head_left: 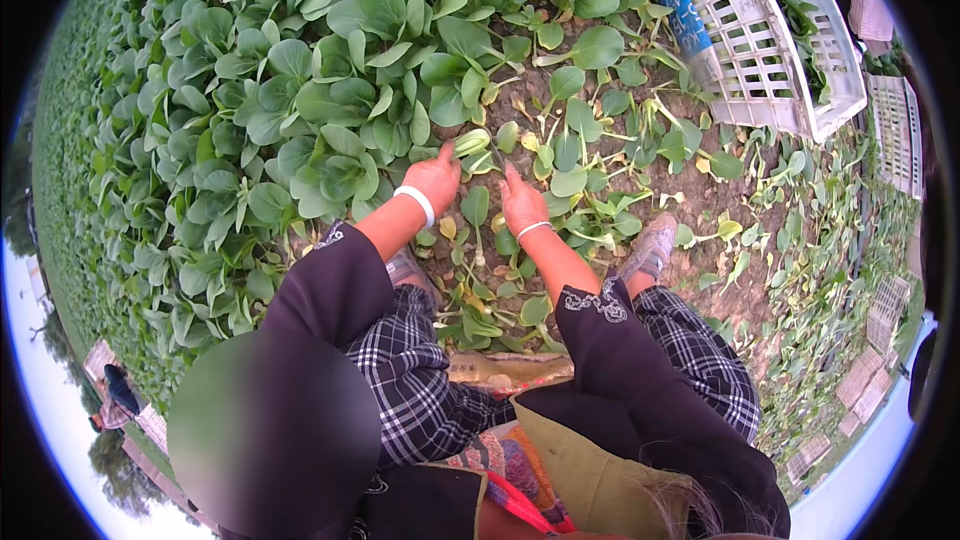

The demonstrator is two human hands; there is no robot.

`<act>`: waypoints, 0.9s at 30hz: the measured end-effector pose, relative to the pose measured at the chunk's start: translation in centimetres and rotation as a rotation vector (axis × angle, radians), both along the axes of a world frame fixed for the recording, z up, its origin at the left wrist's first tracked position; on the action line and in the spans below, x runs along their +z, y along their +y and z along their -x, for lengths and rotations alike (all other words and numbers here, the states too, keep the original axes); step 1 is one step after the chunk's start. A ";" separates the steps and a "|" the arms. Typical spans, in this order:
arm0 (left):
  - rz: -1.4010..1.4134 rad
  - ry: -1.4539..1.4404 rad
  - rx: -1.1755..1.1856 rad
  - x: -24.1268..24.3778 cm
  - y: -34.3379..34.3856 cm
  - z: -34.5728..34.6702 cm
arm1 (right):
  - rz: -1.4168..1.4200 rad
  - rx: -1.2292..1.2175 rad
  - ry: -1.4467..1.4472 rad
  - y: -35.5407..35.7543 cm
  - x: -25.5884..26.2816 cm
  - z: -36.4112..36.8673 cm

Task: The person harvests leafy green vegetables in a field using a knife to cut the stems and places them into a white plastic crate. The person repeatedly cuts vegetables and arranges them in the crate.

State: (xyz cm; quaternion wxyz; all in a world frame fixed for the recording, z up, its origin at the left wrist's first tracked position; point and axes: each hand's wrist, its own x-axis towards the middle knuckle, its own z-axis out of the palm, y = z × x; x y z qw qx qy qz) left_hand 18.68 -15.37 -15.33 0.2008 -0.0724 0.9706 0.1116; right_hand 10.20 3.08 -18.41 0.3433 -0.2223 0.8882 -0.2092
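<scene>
My left hand (437, 178), with a white band at the wrist, is closed around a head of leafy greens (472, 142), whose pale green stalks point right. My right hand (523, 202), wearing a thin bracelet, is just to the right of the stalks. Its fingers are curled on a thin, dark tool (496, 156) that reaches up to the stalk base; its handle is hidden in the hand, and its kind is hard to tell. Dense leafy green plants (345, 101) grow to the left of my hands. Cut loose leaves (568, 180) lie on the soil at the right.
A white plastic crate (757, 82) holding greens stands at the upper right, with another crate (896, 135) beyond it. My shoes (654, 244) are planted on either side of my hands. More crates (862, 382) lie at the far right. A person (116, 397) is at the far lower left.
</scene>
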 end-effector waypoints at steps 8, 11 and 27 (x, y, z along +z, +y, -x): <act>-0.181 0.010 0.249 4.0 -0.2 -2.2 | 0.331 -0.117 -0.003 1.4 0.7 0.6; -0.329 0.078 0.294 5.9 0.4 -2.9 | 0.464 -0.245 -0.148 0.1 3.2 2.3; 0.061 0.404 -0.077 9.1 2.8 5.5 | 0.756 -0.506 -0.787 -2.6 4.5 6.1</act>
